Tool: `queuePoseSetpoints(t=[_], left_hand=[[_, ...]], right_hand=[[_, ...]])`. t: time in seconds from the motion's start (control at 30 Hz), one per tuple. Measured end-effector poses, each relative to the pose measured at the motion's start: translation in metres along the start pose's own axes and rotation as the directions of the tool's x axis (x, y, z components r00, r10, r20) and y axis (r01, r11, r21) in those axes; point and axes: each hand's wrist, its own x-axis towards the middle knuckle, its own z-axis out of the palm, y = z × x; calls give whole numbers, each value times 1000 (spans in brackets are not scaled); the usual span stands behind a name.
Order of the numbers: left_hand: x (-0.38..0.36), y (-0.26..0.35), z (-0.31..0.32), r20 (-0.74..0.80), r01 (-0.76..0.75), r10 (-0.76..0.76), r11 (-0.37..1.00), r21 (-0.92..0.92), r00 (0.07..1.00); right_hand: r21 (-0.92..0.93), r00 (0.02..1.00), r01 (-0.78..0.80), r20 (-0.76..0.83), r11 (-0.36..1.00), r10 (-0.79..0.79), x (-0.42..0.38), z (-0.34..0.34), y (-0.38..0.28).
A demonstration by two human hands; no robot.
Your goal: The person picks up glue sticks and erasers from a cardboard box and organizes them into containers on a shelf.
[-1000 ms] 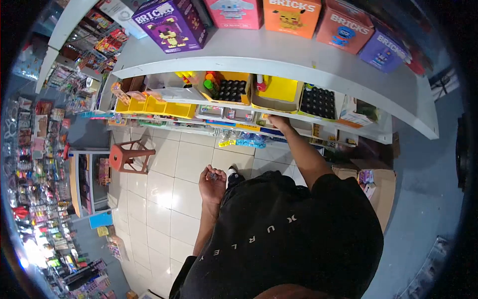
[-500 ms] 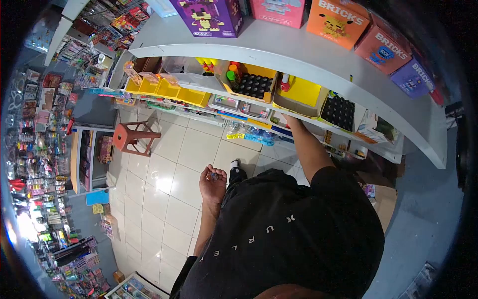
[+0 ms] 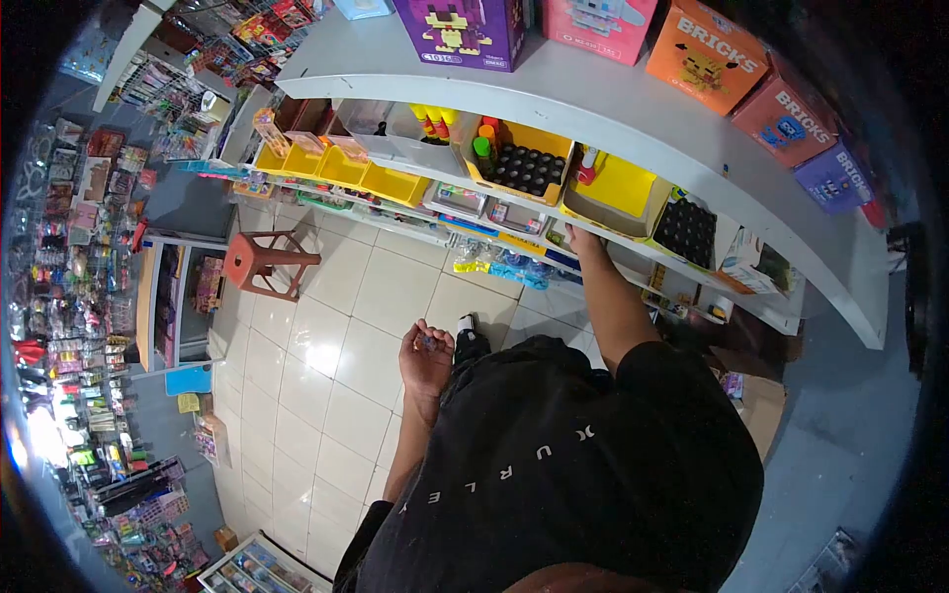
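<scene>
My left hand [image 3: 426, 368] is palm up over the floor, its fingers curled round a few small dark bluish pieces [image 3: 429, 342], too small to name. My right hand [image 3: 581, 238] reaches into the lower shelf row, beneath the front edge of an open box with a yellow inside [image 3: 615, 188]. The shelf edge hides its fingers, so whether they hold anything does not show. Left of it in that row are small trays of goods [image 3: 514, 217]. Above stands a yellow-edged display box of black round-topped items [image 3: 530, 171], with another black-filled box [image 3: 686, 231] to the right.
Brick toy boxes [image 3: 707, 57] line the curved grey top shelf [image 3: 583, 104]. Yellow bins [image 3: 395, 183] sit farther left. A reddish-brown stool [image 3: 265, 262] stands on the tiled floor [image 3: 381, 296]. Packaged goods [image 3: 99, 326] hang along the left wall, and a cardboard box [image 3: 759, 400] is at right.
The view has shifted a little, so the shelves and boxes appear farther right. My right hand stays at the lower shelf row, and my left hand still holds the small pieces.
</scene>
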Motion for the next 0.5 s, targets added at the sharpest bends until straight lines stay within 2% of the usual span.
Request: queuePoseSetpoints(t=[0.13, 0.2, 0.23, 0.27, 0.3, 0.33, 0.4, 0.43, 0.5], left_hand=[[4, 3, 1, 29, -1, -1, 998, 57, 1000], [7, 3, 1, 31, 10, -12, 999, 49, 999], [9, 3, 2, 33, 16, -18, 999, 45, 999], [10, 3, 3, 33, 19, -21, 998, 55, 999], [11, 3, 4, 34, 22, -24, 998, 65, 999], [12, 3, 5, 35, 25, -28, 997, 75, 999], [16, 3, 6, 23, 48, -50, 997, 66, 999], [18, 3, 7, 18, 59, -60, 996, 62, 998], [16, 3, 15, 18, 66, -68, 994, 87, 997]], right_hand=[[320, 997, 42, 43, 946, -59, 12, -1, 25], [295, 999, -51, -2, 954, 54, 7, 7, 30], [-3, 996, 50, 72, 999, -50, -15, 1, 2], [-341, 978, 183, 159, 922, -136, -44, -4, -26], [-536, 952, 297, 234, 790, -198, -73, -10, -55], [-657, 921, 387, 312, 647, -234, -95, -12, -69], [-742, 822, 563, 459, 363, -336, -113, -14, -60], [-795, 837, 538, 466, 279, -287, -120, -12, -59], [-721, 777, 614, 483, 320, -403, -130, -14, -47]])
